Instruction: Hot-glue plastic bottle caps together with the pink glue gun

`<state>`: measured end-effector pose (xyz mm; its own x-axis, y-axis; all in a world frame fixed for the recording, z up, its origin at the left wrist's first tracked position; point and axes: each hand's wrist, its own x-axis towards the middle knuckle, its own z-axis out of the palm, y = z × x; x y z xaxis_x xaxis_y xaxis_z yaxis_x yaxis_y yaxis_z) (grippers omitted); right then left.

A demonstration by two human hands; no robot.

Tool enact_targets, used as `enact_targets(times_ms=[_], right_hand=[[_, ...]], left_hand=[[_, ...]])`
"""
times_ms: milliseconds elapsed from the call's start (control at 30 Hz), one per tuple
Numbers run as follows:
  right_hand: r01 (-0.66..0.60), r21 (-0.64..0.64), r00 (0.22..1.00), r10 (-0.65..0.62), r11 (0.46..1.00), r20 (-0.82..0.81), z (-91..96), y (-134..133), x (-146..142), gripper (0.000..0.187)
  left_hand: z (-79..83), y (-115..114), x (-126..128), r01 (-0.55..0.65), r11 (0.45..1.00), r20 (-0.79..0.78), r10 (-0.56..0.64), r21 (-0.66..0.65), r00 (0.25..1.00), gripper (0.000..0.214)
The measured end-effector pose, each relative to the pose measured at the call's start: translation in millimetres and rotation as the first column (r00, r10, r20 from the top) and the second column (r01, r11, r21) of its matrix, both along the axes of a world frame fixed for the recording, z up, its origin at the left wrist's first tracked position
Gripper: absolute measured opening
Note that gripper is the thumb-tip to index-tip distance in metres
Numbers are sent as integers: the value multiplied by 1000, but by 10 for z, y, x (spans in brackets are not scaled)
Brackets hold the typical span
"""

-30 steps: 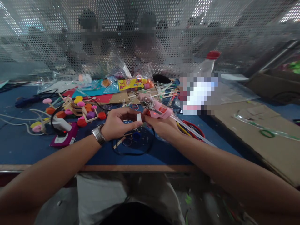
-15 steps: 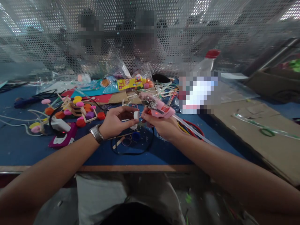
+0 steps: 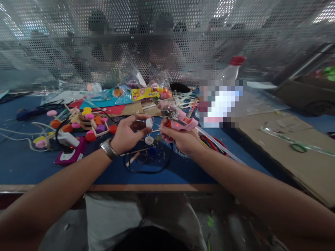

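Between thumb and fingers, my left hand [image 3: 128, 135] pinches a small white bottle cap [image 3: 149, 123]. My right hand [image 3: 183, 139] is wrapped round a pink hot glue gun [image 3: 184, 122] with a small red light lit on its side. A clear glue stick [image 3: 221, 145] sticks out of the gun's back end toward the lower right. The gun's nozzle end is covered in stringy glue and points up and left. Another white cap [image 3: 149, 140] lies on the blue table below the held one. A blue cap [image 3: 152, 151] lies nearer to me.
At left stand stick frames with coloured caps [image 3: 100, 129] and a purple power strip [image 3: 70, 151] with a white plug. Behind lie a yellow package [image 3: 146, 92] and wooden sticks. Cardboard [image 3: 288, 153] is at right; a black cable [image 3: 146, 171] loops in front.
My left hand has moved the white cap slightly up and left, away from the glue gun. The gun has shifted slightly right, and the white cap on the table shows more fully.
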<state>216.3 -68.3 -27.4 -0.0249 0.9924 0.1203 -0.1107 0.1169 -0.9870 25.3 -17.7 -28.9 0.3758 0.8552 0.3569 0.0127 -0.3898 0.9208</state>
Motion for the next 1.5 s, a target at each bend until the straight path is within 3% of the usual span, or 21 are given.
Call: enact_targets(times_ms=[333, 667, 933, 1200, 1500], right_hand=[[4, -13, 1000, -4, 1000, -7, -9, 15, 32, 29], [143, 53, 985, -137, 988, -106, -51, 52, 69, 16], [276, 49, 953, -267, 960, -142, -83, 109, 99, 21], [424, 5, 895, -418, 906, -158, -25, 150, 15, 34], [190, -78, 980, -194, 979, -40, -101, 77, -3, 37]], left_hand=[[-6, 89, 9, -36, 995, 130, 47, -89, 990, 55], [-70, 195, -8, -109, 981, 266, 149, -159, 952, 40], [-55, 214, -22, -153, 974, 236, 190, -169, 953, 38], [-7, 63, -9, -52, 998, 76, 54, -35, 996, 50], [-2, -50, -6, 59, 995, -28, -57, 78, 998, 46]])
